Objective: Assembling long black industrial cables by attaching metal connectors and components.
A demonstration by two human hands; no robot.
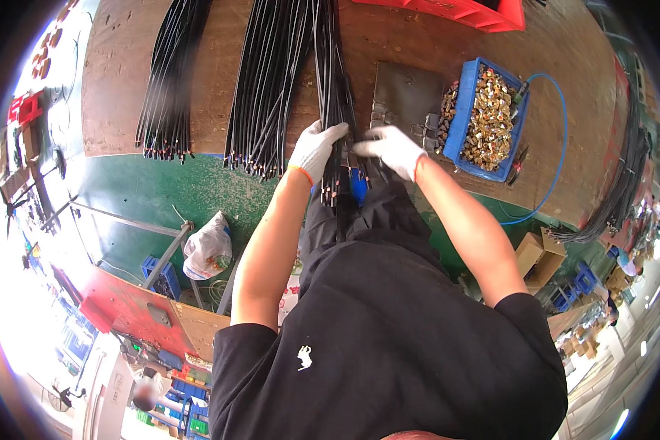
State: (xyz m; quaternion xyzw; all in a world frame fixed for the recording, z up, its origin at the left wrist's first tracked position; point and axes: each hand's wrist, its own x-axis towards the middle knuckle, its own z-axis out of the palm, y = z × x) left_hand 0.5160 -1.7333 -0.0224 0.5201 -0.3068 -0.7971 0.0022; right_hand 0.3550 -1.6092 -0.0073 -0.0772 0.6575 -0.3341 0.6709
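Observation:
My left hand (317, 152), in a white glove, is closed around a bundle of black cables (331, 81) near its lower ends. The copper-coloured cable ends (330, 196) hang below the hand, over the table's near edge and above my lap. Just right of the bundle is my right hand (390, 150), also gloved. Its fingers are stretched toward the cables and apart, slightly blurred, with nothing visible between them. Two more groups of black cables, a middle one (264, 95) and a left one (170, 88), lie on the brown table (117, 73).
A blue bin (456, 139) of small brass-coloured parts (491, 121) stands right of my hands, beside a dark metal plate (403, 92). A blue hose (563, 139) curves past it. A red crate (466, 11) is at the back. More cables (623, 183) hang at the table's right end.

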